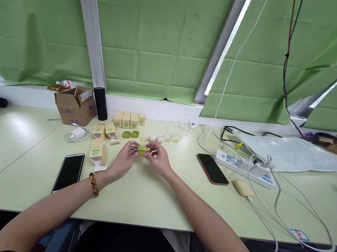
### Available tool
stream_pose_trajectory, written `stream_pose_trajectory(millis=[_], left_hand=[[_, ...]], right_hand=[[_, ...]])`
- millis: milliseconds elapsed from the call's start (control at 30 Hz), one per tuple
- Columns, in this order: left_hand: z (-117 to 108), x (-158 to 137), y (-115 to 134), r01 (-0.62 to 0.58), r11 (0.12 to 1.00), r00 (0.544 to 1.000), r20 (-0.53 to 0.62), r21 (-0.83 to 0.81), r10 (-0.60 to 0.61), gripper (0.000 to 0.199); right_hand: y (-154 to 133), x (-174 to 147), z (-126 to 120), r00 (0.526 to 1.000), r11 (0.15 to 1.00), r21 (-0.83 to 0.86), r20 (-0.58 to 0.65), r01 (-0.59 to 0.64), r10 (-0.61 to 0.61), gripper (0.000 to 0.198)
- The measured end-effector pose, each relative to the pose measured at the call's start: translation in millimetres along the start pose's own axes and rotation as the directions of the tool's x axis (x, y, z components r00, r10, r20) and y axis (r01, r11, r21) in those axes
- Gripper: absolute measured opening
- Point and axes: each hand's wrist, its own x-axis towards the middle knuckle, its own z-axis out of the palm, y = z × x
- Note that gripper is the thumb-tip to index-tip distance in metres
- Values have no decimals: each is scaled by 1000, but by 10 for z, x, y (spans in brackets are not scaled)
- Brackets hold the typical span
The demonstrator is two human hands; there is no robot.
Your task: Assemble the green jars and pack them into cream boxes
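Note:
Between the fingertips of both hands is a small green case (pixel 142 149) with a yellowish lower part, held just above the table. My left hand (pixel 126 156) pinches its left side, and my right hand (pixel 158 157) grips the right side. Just beyond them lie two open green case halves (pixel 131 134), small white rounded pieces (pixel 156 139) and clear little boxes (pixel 171 138) with yellow bits inside. Left of my left hand are opened cream cartons (pixel 96 151) with green windows. Fine detail of the case is too small to make out.
A row of cream boxes (pixel 126 120) stands behind, beside a black cylinder (pixel 100 103) and a cardboard box (pixel 76 106). Phones lie at left (pixel 68 172) and right (pixel 212 169). A power strip (pixel 245 169), a cream mouse-like object (pixel 242 188), loose cables and plastic wrap (pixel 291 152) occupy the right.

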Motion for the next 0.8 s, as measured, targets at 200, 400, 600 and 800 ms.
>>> stream_pose_trajectory(millis=[200,400,600,800], left_hand=[[-58,15,-31,-48,985,997,-56,167,59,28],[-106,15,-42,-15,940,996,-74,339,42,23],[-120,20,-46,-22,938,994,-91,347,57,22],[-68,33,0,149,988,989,19,-48,-149,38]], right_hand=[[107,58,-64,997,996,-48,-3,-76,76,41],[247,92,-128,994,989,-101,18,-103,105,54],[285,129,-135,994,996,26,67,-89,87,59],[85,105,-129,983,947,306,181,-97,42,51]])
